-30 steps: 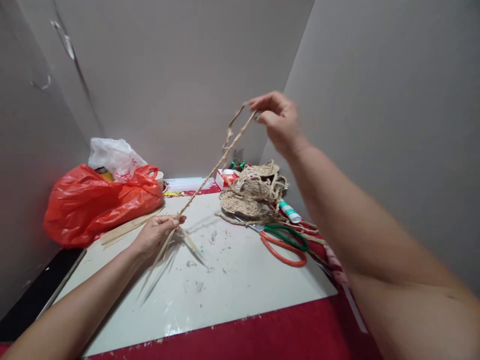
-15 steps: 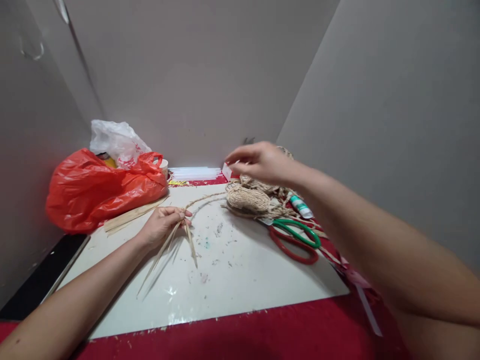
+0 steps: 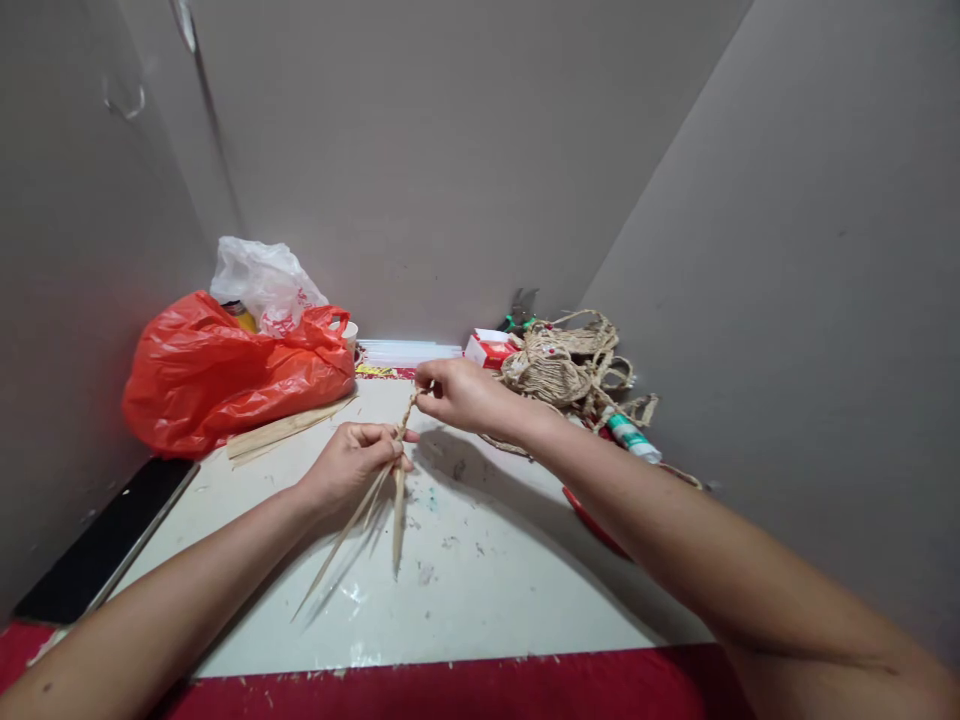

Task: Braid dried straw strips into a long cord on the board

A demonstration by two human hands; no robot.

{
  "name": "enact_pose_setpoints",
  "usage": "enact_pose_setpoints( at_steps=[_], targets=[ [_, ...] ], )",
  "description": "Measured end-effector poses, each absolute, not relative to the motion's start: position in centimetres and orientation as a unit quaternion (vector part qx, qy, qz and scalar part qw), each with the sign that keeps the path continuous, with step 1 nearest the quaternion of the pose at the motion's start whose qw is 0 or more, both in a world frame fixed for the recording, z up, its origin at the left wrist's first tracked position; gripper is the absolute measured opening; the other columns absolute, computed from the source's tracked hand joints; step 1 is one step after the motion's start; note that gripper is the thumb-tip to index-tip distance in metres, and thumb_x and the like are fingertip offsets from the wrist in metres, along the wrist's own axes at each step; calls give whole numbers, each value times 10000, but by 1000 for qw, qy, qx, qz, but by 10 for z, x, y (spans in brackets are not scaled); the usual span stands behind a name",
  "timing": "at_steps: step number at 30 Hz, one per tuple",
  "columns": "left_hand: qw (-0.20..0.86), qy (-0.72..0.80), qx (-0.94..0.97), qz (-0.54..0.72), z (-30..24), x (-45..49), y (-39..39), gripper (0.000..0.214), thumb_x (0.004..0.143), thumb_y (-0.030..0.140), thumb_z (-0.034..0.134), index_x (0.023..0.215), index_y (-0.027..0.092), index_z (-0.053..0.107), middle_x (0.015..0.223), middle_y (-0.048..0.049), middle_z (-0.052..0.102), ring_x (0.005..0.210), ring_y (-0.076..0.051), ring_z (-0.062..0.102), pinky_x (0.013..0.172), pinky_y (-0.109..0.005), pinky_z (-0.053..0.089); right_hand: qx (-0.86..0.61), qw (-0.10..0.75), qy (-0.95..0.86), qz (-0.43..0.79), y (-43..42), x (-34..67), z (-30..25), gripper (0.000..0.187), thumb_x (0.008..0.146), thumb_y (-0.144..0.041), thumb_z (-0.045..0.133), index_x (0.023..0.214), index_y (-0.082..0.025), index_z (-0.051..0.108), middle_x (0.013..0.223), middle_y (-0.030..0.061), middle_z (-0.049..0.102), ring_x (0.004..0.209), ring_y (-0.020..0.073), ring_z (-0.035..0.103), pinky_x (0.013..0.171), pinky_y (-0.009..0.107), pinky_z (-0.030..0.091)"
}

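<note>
My left hand (image 3: 352, 468) pinches a bundle of pale straw strips (image 3: 358, 520) above the white board (image 3: 480, 600); the loose ends fan down toward me. My right hand (image 3: 459, 392) is closed on the braided straw cord (image 3: 407, 410) just above the left hand's fingers. The two hands are a few centimetres apart, joined by the short braid.
A red plastic bag (image 3: 217, 375) with a white bag (image 3: 259, 280) behind it lies at the back left. A pile of woven straw pieces (image 3: 559, 365), a glue tube (image 3: 630, 437) and a red box (image 3: 487, 348) sit at the back right. A dark phone (image 3: 105, 545) lies left. Grey walls enclose the board.
My right hand dropped from high up, passed over the straw pile and came to the braid beside my left hand. The long cord is no longer stretched in the air. The view shifted.
</note>
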State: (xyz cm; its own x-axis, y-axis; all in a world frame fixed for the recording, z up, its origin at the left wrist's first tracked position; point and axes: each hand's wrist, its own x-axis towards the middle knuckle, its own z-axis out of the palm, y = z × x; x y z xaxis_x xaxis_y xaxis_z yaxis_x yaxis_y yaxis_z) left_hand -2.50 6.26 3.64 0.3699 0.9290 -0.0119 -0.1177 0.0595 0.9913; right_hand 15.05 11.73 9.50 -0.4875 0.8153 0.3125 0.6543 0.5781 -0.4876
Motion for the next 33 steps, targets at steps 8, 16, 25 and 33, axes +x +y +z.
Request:
enact_pose_setpoints(
  at_steps=[8,16,25,33],
  targets=[
    [706,327,472,414,47,-6,38,154,670,278,690,647,130,655,632,-48,664,578,-126,580,644,-270,449,-295,329,-692,572,83,136,92,34,635,-128,513,646,-160,509,608,-18,527,485,71,458,462,204,384],
    [515,358,607,488,53,-3,30,243,734,314,642,553,152,647,777,-75,672,799,-186,607,767,-302,456,-257,354,-653,618,72,151,90,66,687,-119,598,682,-155,544,773,13,577,566,78,508,510,219,444],
    [367,378,660,536,70,-13,34,208,772,256,599,583,202,669,745,-59,694,1114,-257,540,982,-399,343,-219,422,-639,605,71,155,98,66,729,-161,632,691,-163,579,876,18,583,628,76,521,565,228,443],
    [293,385,676,556,69,-16,35,203,767,222,589,579,222,666,707,-57,692,1082,-250,562,933,-378,396,-247,403,-574,669,73,168,87,51,675,-169,671,689,-159,622,773,21,605,655,92,540,555,206,443]
  ],
)
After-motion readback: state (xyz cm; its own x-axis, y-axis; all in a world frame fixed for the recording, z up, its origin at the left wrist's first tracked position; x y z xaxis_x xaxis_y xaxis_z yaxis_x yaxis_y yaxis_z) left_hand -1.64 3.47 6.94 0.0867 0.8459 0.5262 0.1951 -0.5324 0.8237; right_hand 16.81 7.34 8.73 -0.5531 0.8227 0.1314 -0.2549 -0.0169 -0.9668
